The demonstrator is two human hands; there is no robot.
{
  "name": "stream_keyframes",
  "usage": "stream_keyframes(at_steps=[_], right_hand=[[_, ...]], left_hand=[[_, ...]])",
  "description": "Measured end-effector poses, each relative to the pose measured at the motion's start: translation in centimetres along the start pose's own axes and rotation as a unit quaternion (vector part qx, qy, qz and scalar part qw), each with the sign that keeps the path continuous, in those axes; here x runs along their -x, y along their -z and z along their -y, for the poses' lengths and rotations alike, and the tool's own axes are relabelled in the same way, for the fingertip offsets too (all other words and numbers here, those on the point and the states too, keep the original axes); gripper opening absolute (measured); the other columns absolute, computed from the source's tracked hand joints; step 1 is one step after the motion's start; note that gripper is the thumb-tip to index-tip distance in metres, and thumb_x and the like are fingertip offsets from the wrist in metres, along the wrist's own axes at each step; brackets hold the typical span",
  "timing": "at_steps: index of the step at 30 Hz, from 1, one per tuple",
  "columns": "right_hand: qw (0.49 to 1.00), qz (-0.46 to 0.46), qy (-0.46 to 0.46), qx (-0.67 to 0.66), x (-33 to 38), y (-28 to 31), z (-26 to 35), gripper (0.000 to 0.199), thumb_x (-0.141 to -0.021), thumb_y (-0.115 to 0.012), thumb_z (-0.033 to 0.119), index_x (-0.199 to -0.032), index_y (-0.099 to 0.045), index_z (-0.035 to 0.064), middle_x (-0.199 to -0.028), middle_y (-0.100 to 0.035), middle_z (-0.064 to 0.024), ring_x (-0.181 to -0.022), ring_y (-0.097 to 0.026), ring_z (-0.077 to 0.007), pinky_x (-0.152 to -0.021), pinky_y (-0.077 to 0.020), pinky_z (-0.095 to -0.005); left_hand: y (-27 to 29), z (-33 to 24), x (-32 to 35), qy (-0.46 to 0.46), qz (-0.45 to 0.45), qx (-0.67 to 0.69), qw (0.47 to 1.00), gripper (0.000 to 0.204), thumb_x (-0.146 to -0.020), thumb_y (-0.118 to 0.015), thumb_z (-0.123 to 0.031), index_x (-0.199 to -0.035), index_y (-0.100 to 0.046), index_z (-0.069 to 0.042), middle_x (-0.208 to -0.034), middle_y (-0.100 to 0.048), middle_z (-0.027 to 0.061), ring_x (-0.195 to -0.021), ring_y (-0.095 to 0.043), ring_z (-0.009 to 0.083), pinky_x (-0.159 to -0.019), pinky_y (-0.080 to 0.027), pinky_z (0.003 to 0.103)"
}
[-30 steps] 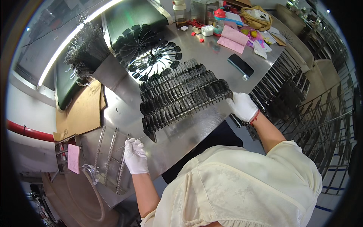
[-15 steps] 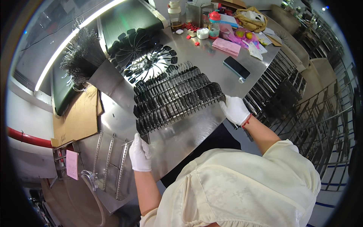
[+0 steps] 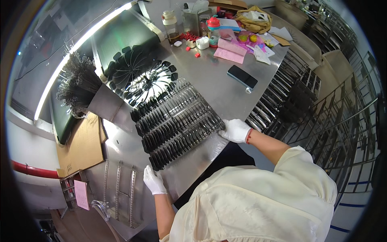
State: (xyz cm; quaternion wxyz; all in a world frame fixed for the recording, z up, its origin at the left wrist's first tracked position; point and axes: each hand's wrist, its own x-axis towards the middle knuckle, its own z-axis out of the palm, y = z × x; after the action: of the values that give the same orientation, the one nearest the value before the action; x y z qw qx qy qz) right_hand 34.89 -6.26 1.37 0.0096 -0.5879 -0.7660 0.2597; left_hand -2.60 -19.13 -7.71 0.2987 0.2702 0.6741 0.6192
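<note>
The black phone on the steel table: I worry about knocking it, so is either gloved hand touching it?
No. The phone lies well beyond both hands; the right hand and left hand sit at the rows of dark pieces.

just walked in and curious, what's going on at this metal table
A person in white gloves stands at a steel table, bent over rows of thin dark-tipped metal pieces laid out side by side. The right hand rests at the right end of the rows; the left hand lies on the table at their near left corner. Neither hand clearly grips anything. More such pieces are fanned in a circle farther back, and a phone lies to the right.
</note>
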Motion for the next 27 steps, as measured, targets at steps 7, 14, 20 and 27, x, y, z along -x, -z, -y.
stream_keyframes(at_steps=[7, 14, 20, 27], right_hand=[[0.995, 0.032, 0.034, 0.086, -1.7, 2.3, -0.9, 0.071, -0.084, -0.075, 0.060, -0.126, -0.062, 0.0046, -0.096, -0.073, -0.0202, -0.092, -0.072, -0.0388, -0.082, -0.0574, -0.0459], [0.943, -0.044, 0.183, -0.273, -2.9, 0.9, -3.0, 0.052, -0.097, -0.069, 0.039, -0.143, -0.060, 0.0192, -0.107, -0.067, -0.0120, -0.099, -0.067, -0.0257, -0.094, -0.0518, -0.0374], [0.941, 0.022, 0.152, -0.301, -2.0, 1.4, -2.8, 0.049, -0.101, -0.064, 0.036, -0.147, -0.057, 0.0201, -0.121, -0.063, -0.0139, -0.112, -0.061, -0.0274, -0.102, -0.0470, -0.0376], [0.933, -0.011, 0.171, -0.315, -2.2, 0.8, -2.9, 0.050, -0.103, -0.061, 0.042, -0.146, -0.057, 0.0169, -0.111, -0.064, -0.0105, -0.100, -0.062, -0.0245, -0.096, -0.0497, -0.0372]], left_hand=[[-0.5, -4.2, -0.1, 0.169, 0.075, 0.043, 0.982, 0.034, -0.109, -0.054, -0.028, -0.080, -0.058, -0.012, -0.056, -0.042, -0.0064, -0.042, -0.034, 0.0035, -0.040, -0.023, 0.022], [0.0, -2.7, -0.8, 0.162, 0.064, 0.023, 0.984, 0.029, -0.109, -0.055, -0.026, -0.092, -0.068, -0.006, -0.057, -0.048, -0.0030, -0.043, -0.039, 0.0050, -0.040, -0.027, 0.022], [-0.7, -2.8, -0.9, 0.188, 0.015, 0.058, 0.980, 0.025, -0.106, -0.059, -0.025, -0.098, -0.071, -0.004, -0.060, -0.050, -0.0026, -0.043, -0.042, 0.0066, -0.040, -0.029, 0.021], [-1.0, -2.2, -1.1, 0.153, 0.072, -0.014, 0.985, 0.031, -0.106, -0.060, -0.028, -0.093, -0.070, -0.002, -0.062, -0.055, 0.0001, -0.042, -0.043, 0.0067, -0.039, -0.031, 0.023]])
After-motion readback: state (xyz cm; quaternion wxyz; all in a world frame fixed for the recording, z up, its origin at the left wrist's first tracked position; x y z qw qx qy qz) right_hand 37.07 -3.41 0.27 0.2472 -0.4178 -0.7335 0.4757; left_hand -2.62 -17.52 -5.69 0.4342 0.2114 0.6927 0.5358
